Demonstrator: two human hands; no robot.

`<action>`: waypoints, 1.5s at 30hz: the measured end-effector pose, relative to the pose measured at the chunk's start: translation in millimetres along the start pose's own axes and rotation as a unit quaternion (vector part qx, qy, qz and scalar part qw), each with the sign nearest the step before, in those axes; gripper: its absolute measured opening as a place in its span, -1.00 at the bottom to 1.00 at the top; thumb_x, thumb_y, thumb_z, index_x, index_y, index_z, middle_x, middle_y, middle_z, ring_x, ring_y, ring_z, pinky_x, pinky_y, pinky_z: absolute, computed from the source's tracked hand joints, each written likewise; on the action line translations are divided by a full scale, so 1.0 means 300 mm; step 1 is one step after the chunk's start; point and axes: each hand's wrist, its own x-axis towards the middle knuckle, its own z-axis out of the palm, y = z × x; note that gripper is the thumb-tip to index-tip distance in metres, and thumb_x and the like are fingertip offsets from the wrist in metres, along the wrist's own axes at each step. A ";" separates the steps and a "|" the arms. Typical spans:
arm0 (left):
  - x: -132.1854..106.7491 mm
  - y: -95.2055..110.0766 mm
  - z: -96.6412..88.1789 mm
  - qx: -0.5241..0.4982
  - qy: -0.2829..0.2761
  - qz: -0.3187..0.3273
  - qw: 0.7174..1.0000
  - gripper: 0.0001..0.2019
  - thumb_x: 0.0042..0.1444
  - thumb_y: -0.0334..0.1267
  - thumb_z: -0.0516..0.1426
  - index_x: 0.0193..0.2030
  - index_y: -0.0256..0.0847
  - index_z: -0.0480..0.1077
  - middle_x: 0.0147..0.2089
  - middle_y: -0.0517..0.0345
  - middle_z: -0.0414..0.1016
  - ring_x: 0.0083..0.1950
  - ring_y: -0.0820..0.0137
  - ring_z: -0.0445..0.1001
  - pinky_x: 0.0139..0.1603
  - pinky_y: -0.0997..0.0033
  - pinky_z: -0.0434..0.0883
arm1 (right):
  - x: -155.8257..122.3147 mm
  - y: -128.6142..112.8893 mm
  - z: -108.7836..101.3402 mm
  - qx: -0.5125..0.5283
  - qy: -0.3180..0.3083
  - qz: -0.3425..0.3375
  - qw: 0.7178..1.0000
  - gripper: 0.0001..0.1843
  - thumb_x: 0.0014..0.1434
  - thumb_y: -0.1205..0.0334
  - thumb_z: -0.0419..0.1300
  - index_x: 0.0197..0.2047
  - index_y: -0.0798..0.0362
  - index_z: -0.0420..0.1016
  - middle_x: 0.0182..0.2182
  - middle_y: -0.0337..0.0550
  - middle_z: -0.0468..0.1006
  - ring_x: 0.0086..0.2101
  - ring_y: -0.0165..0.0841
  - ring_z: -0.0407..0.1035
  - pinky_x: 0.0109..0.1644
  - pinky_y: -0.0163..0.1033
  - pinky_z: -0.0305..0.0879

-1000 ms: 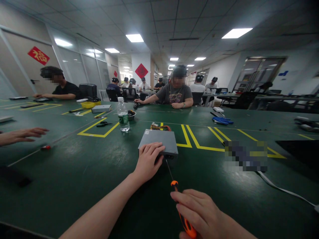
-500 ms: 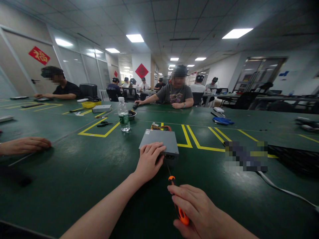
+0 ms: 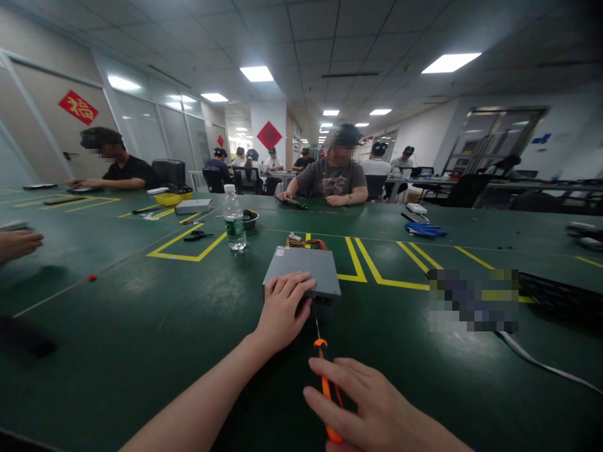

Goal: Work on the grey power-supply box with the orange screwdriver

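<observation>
A grey metal computer power supply (image 3: 306, 263) lies on the green table, its bundle of coloured cables (image 3: 304, 242) at the far side. My left hand (image 3: 287, 307) grips its near left part, with the fingers over the top and the thumb by the front face. In my right hand (image 3: 353, 395) is an orange and black screwdriver (image 3: 321, 358), held between thumb and fingers at the handle. Its thin shaft points away from me to the front face of the power supply. The tip is hard to make out in the shade there.
A water bottle (image 3: 234, 220) stands beyond the power supply to the left, with a small bowl (image 3: 250, 218) behind it. Blue gloves (image 3: 424, 230) lie at the right. Another person's hand (image 3: 19, 243) is at the left edge. A person in grey (image 3: 332, 179) sits opposite.
My right hand has shifted a little left, and its fingers sit looser on the screwdriver, which stands straighter. The neighbour's hand at left has drawn back, uncovering a small red object.
</observation>
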 end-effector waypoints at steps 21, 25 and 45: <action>0.003 0.003 -0.017 -0.007 -0.024 -0.004 1.000 -0.65 0.10 -0.34 0.03 0.05 -0.06 0.27 0.12 0.15 0.32 0.16 0.32 0.22 0.12 0.19 0.10 | -0.009 -0.001 0.012 0.020 -0.010 -0.010 1.000 -0.81 0.21 0.20 0.03 -0.29 0.14 0.37 -0.18 0.08 0.53 -0.34 -0.38 0.44 -0.24 -0.29 0.39; 0.007 0.000 -0.016 -0.001 -0.030 0.001 1.000 -0.64 0.11 -0.35 0.01 0.07 -0.06 0.26 0.14 0.13 0.32 0.17 0.31 0.22 0.11 0.20 0.11 | -0.028 0.013 0.041 0.029 0.042 0.000 0.999 -0.83 0.23 0.26 -0.03 -0.24 0.12 0.35 -0.22 0.02 0.54 -0.38 -0.40 0.44 -0.25 -0.30 0.40; 0.011 -0.003 -0.013 -0.001 -0.061 -0.019 0.998 -0.66 0.15 -0.30 -0.01 0.09 -0.06 0.23 0.18 0.17 0.28 0.20 0.30 0.19 0.14 0.20 0.04 | 0.010 0.011 -0.020 0.132 -0.103 0.047 0.985 -0.66 0.22 0.14 -0.03 -0.02 0.11 0.34 -0.12 0.12 0.48 -0.18 -0.28 0.42 -0.19 -0.22 0.40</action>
